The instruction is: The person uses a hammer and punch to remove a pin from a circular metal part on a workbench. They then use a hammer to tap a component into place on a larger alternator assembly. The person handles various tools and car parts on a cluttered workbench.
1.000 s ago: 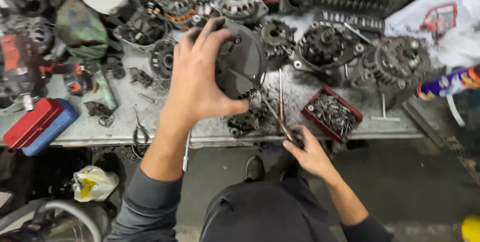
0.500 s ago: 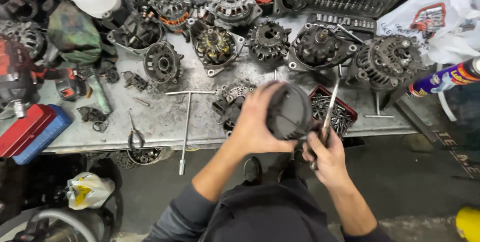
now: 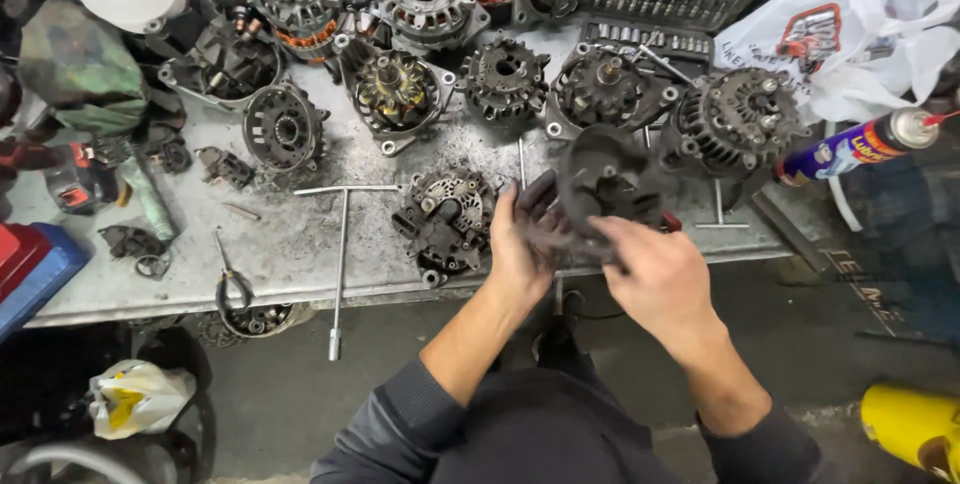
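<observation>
Matt, grimy cast-metal housing (image 3: 607, 184) over a scuffed, dusty grey metal bench (image 3: 290, 244).

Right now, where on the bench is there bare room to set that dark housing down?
Barest patch: between the T-handle wrench and the rectifier part, near the front edge of the bench. A smaller gap lies left of the wrench, above the pliers. The back rows of alternators are crowded.

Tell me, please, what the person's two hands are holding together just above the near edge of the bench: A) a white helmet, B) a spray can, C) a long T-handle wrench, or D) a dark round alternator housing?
D: the left hand and right hand both grip the dark round alternator housing, while the T-handle wrench lies untouched on the bench.
</observation>
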